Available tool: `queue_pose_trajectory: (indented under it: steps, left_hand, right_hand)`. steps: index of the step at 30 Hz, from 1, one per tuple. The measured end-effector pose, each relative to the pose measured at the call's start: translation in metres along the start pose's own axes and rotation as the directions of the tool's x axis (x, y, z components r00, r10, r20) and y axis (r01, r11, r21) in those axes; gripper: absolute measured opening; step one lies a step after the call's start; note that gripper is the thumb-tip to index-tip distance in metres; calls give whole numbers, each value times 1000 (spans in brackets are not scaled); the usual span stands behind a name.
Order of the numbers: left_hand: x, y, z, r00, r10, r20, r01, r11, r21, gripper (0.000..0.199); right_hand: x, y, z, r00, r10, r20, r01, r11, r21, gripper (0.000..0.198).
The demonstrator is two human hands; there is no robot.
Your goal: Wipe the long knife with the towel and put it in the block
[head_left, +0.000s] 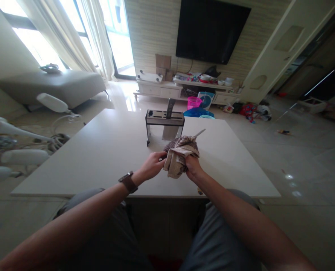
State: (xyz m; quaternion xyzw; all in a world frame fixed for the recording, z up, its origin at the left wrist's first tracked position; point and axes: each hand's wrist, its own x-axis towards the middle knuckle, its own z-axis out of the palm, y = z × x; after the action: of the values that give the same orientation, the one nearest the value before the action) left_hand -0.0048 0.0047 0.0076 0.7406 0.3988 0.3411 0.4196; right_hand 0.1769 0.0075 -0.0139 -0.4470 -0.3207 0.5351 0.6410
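Observation:
My left hand (153, 165) is closed round the dark handle of what looks like a knife. Its narrow grey tip (200, 132) sticks out past a brown and beige towel (176, 162), which hides most of the blade. My right hand (192, 166) grips the towel, bunched round the blade. Just beyond my hands a knife block (165, 117) with a metal top and see-through front stands on the white table (99, 150). A broad-bladed knife with a dark handle (170, 108) stands upright in it.
A small yellow and dark item (200, 191) lies by the table's near edge. Past the far edge are a pink basket (194, 102) and blue tubs (198, 112). White-padded equipment (53, 102) stands left of the table.

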Motion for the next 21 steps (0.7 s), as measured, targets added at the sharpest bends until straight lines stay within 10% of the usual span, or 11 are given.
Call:
queue_pose_trajectory:
  steps: [21]
  left_hand:
    - [0,-2,0,1000,2,-5,-2,1000,3,40]
  right_hand:
    - [3,4,-3,1000,-4,14,4,1000,-29,43]
